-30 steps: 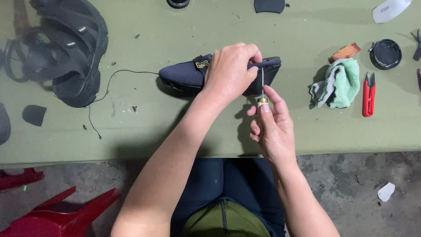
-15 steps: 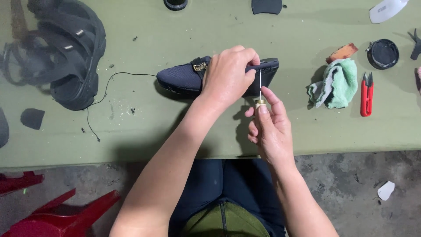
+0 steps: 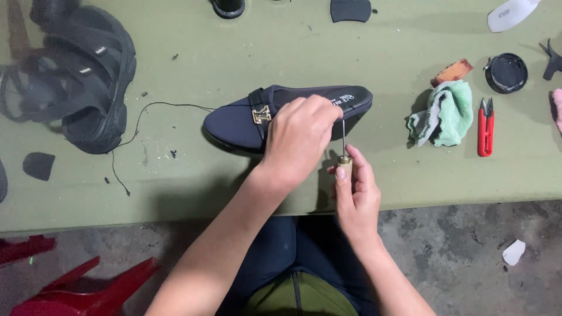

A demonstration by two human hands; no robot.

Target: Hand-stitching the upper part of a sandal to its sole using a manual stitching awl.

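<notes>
**Stitching a dark blue shoe with an awl at a green worktable**

Seen from above, a person sits at a green table (image 3: 363, 52) with both bare hands at work on a dark blue slip-on shoe (image 3: 234, 123). The shoe lies on its side near the table's front edge, toe to the left, with a gold buckle (image 3: 261, 114) across its strap. The left hand (image 3: 298, 137) is closed over the middle of the shoe, pressing it in place. The right hand (image 3: 354, 190) is clenched around the wooden handle of a sewing awl (image 3: 343, 146), whose thin metal needle points up into the shoe's side near the heel. A black thread (image 3: 146, 111) trails from the shoe across the table to the left.

The step in hand looks like stitching the sole edge: the needle seems to be at or in the material (whether it has pierced through cannot be told). The next move likely calls for a firm, straight push or pull of the awl while the left hand keeps the shoe from twisting.

Nearby lie a black strapped sandal (image 3: 88, 82) far left, a green cloth (image 3: 445, 114), red thread snips (image 3: 486, 126) and a round black tin (image 3: 506, 73) to the right.
</notes>
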